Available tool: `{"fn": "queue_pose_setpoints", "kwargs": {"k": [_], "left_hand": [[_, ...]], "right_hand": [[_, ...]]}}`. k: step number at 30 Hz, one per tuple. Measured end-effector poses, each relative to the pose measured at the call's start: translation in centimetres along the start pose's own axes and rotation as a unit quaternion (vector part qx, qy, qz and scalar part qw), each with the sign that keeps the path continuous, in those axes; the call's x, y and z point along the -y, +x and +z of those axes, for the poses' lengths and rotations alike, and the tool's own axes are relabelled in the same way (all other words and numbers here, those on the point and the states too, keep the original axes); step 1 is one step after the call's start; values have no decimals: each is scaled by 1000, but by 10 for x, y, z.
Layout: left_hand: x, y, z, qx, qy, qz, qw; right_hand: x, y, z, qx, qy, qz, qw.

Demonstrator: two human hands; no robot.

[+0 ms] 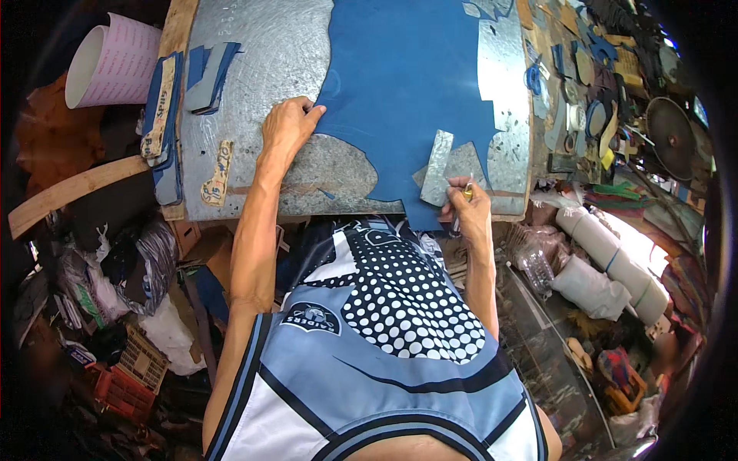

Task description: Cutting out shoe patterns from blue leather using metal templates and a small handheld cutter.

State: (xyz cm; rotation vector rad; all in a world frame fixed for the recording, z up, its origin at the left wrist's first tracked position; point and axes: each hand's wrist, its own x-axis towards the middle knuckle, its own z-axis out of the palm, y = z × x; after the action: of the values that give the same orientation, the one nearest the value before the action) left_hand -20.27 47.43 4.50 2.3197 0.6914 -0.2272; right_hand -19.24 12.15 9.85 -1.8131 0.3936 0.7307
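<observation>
As the blue sheet [403,84] lies across the tabletop [265,54], the left hand [290,127] curls at its left edge, perhaps steadying it, grip unclear from here, and the right hand [475,210] clamps a small tool [467,190].

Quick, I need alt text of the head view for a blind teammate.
A person's left hand is at the left edge of a blue sheet on a metal-topped table; the right hand holds a small, partly hidden tool by a gray strip over the sheet. Blue and gray pieces lie farther left.
</observation>
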Motion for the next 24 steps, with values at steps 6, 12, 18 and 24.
{"fn": "queue_pose_setpoints", "kwargs": {"k": [6,12,18,24], "left_hand": [[3,-8,-3,35,7,11,999],[3,-35,0,108,-15,13,994],[-7,-58,0,187,26,0,982],[5,-61,2,160,-8,41,986]], "right_hand": [[8,9,-5,-5,-34,-35,999],[13,21,-11,-17,-39,-65,997],[27,31,12,-2,-54,-63,997],[43,42,60,51,-148,-104,982]]}}
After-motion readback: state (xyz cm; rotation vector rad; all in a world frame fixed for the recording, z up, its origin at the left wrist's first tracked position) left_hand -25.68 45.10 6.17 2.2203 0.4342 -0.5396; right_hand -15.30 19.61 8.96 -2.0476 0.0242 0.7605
